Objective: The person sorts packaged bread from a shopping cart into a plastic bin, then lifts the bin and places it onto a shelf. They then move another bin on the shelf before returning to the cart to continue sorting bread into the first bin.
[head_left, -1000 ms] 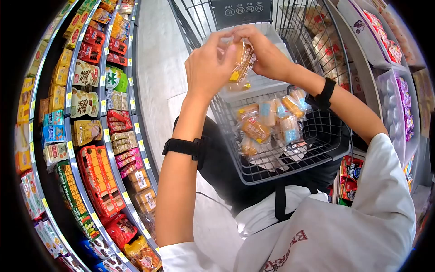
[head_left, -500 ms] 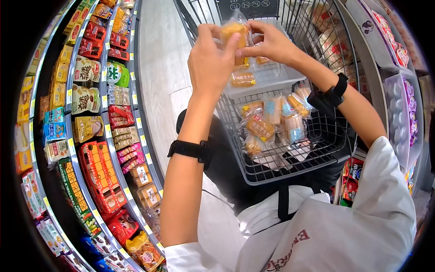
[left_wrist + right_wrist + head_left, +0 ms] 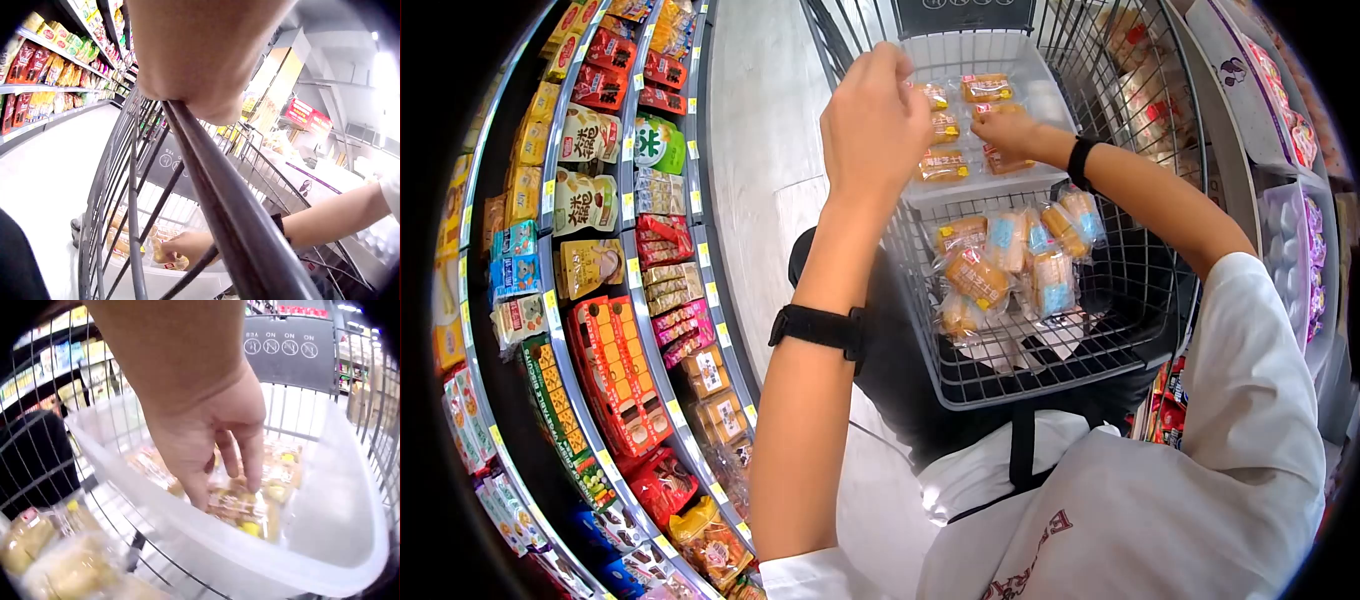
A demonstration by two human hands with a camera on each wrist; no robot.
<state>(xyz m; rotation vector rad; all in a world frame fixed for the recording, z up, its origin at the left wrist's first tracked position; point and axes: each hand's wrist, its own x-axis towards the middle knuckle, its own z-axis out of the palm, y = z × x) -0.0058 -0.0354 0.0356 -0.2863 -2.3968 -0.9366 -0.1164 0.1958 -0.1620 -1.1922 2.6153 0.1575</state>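
Observation:
My right hand [image 3: 1012, 138] reaches into a white translucent tub [image 3: 1050, 85] inside the shopping cart. Its thumb and fingers pinch a clear-wrapped bread roll [image 3: 234, 506] among others laid in the tub. Wrapped rolls, such as one near the front [image 3: 943, 166] and one at the back [image 3: 985, 88], lie label up in rows. My left hand [image 3: 868, 125] is at the cart's left side rail [image 3: 219, 181], overlapping it in both views. Its fingers are mostly hidden, so I cannot tell whether they grip the rail.
Several more wrapped rolls [image 3: 978, 275] lie loose on the cart's wire basket [image 3: 970, 400], just in front of the tub. Snack shelves [image 3: 630, 250] line the left, with a pale floor aisle [image 3: 745, 130] between. Display boxes [image 3: 1250, 90] stand along the right.
The two hands held a wrapped roll up over the cart and have parted. My right hand has gone down into the tub with a roll. The left hand stays at the cart's side, without the roll.

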